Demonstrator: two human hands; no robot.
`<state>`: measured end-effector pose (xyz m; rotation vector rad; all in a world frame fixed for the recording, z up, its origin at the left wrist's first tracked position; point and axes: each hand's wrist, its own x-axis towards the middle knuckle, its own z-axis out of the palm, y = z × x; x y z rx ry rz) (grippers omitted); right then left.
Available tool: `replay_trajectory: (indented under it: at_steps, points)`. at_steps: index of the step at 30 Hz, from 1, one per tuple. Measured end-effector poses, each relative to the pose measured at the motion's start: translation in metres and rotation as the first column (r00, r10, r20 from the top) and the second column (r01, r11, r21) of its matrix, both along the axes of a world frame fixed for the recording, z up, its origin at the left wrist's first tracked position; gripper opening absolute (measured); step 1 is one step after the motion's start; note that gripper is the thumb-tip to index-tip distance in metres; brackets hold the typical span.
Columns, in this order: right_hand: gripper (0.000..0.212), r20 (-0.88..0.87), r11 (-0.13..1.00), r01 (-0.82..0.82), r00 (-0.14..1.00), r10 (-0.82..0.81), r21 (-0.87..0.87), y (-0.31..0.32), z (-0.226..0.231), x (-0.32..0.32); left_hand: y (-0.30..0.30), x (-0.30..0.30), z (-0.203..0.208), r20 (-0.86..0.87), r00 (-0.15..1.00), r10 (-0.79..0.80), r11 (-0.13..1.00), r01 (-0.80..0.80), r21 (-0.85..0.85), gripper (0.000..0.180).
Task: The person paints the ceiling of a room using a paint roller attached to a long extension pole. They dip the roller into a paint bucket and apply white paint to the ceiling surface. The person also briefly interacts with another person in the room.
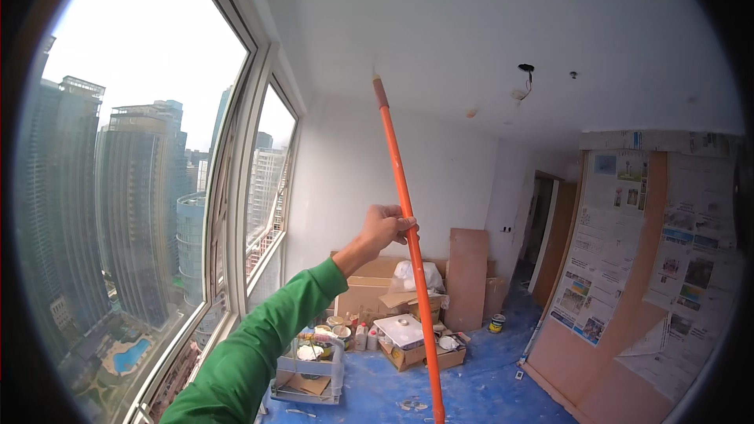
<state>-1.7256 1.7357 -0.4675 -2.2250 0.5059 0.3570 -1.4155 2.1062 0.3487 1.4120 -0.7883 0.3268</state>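
My left hand (386,228), at the end of a green sleeve, is closed around a long orange pole (402,188) at about mid-height. The pole stands nearly upright and leans slightly to the left at its top. Its darker, reddish upper end has a small pale tip close to the white ceiling (440,23); whether it touches cannot be made out. The lower end runs down to the bottom edge of the view. My right hand is out of view.
Tall windows (236,149) line the left side. On the blue floor sheeting (487,377) are a clear plastic bin (322,389), open cardboard boxes (452,357), bottles and a paint can (496,323). Newspaper-covered panels (597,267) stand at right. Loose wires (525,82) hang from a ceiling hole.
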Motion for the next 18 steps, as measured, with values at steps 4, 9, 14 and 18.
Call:
replay_trajectory:
  at_steps: [4,9,14,18]
  points:
    - [0.041,0.033,0.986,-0.166,0.986,0.166,0.021,0.029,0.051,0.023,0.007,-0.012,0.044,0.030,0.999,-0.020,0.999,0.019,0.033,0.025]
    - [0.035,0.219,0.901,-0.225,0.964,0.151,0.371,0.116,0.182,0.029,0.021,-0.014,0.112,0.104,0.993,0.053,0.998,-0.050,-0.035,0.029]
    - [0.029,0.221,0.614,-0.034,0.947,-0.232,0.789,0.206,0.279,0.000,0.030,-0.029,0.143,0.120,0.971,0.206,0.978,-0.199,-0.070,0.032]
    - [0.023,0.788,0.829,-0.181,0.468,-0.401,0.529,0.247,0.230,0.011,0.017,-0.062,0.152,0.117,0.961,0.250,0.967,-0.242,-0.080,0.030]
